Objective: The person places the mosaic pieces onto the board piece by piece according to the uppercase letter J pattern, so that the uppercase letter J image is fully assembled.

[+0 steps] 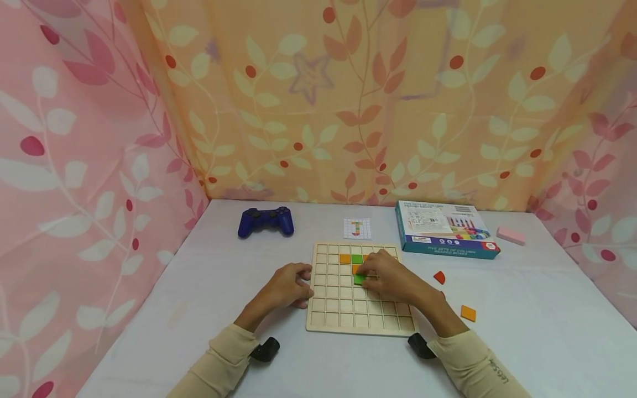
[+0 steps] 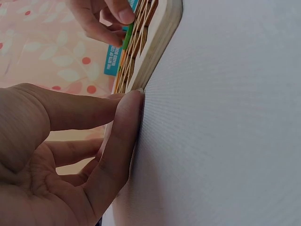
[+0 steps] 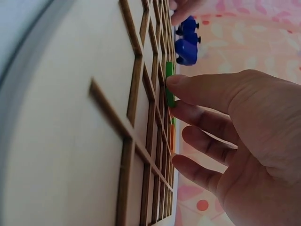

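Note:
A light wooden grid board (image 1: pixel 330 305) lies on the table between the hands. My right hand (image 1: pixel 390 276) is over its upper middle and pinches a green square tile (image 3: pixel 170 84) between thumb and finger. An orange tile (image 1: pixel 345 258) and another green tile (image 1: pixel 356 258) sit in the top part of the grid, with more orange partly hidden by the right hand. At the board's left edge is my left hand (image 1: pixel 285 286), its bent thumb and finger holding that edge in the left wrist view.
Behind the board lies a card (image 1: pixel 357 229) with a coloured J pattern. A blue game controller (image 1: pixel 266 222) is at the back left, a boxed set (image 1: pixel 448 229) and a pink eraser-like block (image 1: pixel 511 235) at the back right. Right of the board are red pieces (image 1: pixel 439 277) and a loose orange tile (image 1: pixel 468 313).

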`<move>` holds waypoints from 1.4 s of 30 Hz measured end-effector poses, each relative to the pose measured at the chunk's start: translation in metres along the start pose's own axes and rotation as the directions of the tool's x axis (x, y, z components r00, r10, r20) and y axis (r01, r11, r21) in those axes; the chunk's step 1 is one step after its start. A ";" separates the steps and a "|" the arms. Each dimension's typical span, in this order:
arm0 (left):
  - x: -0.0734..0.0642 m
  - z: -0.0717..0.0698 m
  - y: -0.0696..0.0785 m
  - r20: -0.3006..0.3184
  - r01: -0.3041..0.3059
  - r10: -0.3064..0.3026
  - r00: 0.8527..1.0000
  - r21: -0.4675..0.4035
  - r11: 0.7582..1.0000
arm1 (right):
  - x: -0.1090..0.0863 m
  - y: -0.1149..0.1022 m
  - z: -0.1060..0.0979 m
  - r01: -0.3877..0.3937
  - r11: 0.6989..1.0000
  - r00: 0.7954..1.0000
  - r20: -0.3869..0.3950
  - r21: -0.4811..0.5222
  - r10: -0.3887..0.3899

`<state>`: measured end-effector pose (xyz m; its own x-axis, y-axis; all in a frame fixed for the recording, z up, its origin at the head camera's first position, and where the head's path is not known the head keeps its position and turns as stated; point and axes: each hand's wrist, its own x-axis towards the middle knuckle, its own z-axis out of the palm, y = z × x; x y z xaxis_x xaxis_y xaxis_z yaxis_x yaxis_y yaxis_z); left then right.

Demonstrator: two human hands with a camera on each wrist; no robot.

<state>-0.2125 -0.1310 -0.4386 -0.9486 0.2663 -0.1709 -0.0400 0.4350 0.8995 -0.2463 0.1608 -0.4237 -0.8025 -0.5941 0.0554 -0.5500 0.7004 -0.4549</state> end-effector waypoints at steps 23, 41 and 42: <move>-0.002 0.001 0.000 0.000 -0.004 0.004 1.000 -0.006 1.000 | -0.005 0.001 -0.003 -0.048 0.995 0.999 0.022 0.086 0.046; -0.001 -0.001 0.001 -0.003 -0.016 0.016 1.000 0.017 1.000 | -0.051 0.018 -0.028 -0.107 0.989 0.991 -0.071 0.106 0.115; -0.001 0.000 0.001 -0.004 -0.013 0.013 1.000 0.014 1.000 | -0.056 0.021 -0.030 -0.111 0.989 0.990 -0.074 0.094 0.119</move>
<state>-0.2117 -0.1314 -0.4378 -0.9503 0.2683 -0.1578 -0.0234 0.4439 0.8958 -0.2200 0.2203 -0.4096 -0.8770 -0.4759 0.0667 -0.4329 0.7221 -0.5397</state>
